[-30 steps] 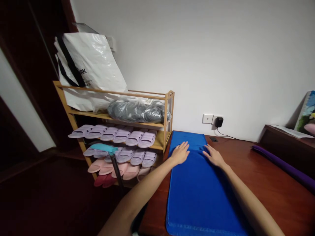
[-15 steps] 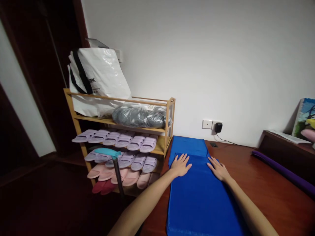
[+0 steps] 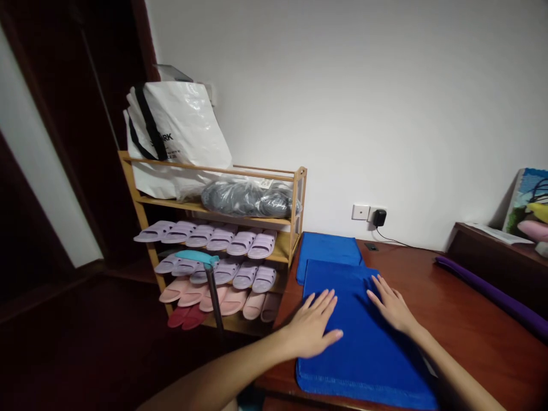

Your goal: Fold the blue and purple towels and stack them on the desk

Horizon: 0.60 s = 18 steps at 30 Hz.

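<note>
Folded blue cloth (image 3: 363,354) lies on the reddish-brown table (image 3: 462,308), its near edge close to the table's front. Behind it, partly under its far edge, is a second blue piece (image 3: 329,248) near the wall. My left hand (image 3: 314,325) rests palm down on the left part of the front cloth, fingers spread. Over the cloth's right edge is my right hand (image 3: 391,302), its fingers apart and fingertips at the cloth. Neither hand grips anything.
At the left stands a wooden rack (image 3: 240,220) with purple, pink and red slippers, a white bag (image 3: 184,125) and plastic-wrapped grey items. A black plug (image 3: 379,217) sits in the wall socket. A purple roll (image 3: 492,297) lies at the right.
Both hands have come nearer to me, the left one more. The front blue cloth has slid nearer too, and more of the back piece shows. The view has shifted slightly.
</note>
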Available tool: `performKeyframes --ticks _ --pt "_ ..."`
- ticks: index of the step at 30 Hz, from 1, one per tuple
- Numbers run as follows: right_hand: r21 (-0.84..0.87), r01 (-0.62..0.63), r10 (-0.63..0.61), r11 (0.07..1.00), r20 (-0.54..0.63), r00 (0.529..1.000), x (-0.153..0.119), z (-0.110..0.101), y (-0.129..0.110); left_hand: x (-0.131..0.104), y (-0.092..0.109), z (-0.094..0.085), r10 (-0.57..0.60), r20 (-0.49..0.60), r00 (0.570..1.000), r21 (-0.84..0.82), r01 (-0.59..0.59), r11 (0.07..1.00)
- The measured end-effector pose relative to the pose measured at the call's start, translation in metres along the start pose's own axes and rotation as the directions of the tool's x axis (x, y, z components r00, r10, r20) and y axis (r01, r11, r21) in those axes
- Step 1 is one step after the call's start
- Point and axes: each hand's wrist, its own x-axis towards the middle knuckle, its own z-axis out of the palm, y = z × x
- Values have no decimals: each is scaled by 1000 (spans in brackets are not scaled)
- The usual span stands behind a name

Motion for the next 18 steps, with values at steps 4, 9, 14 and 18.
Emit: performKeyframes --ticks 4,9,14,18 --pt "19 105 -105 994 36 994 -50 8 -4 -39 14 5 60 83 995 -57 -56 997" --pt "-37 130 -128 991 42 991 -73 14 -3 -45 14 8 53 97 994 -50 -48 998" --pt "-67 113 -112 991 25 993 -85 12 -7 -58 21 1 66 118 991 -58 -59 997" --pt "-70 110 -109 991 11 994 -109 16 -15 -76 29 -4 70 136 988 -53 -63 997"
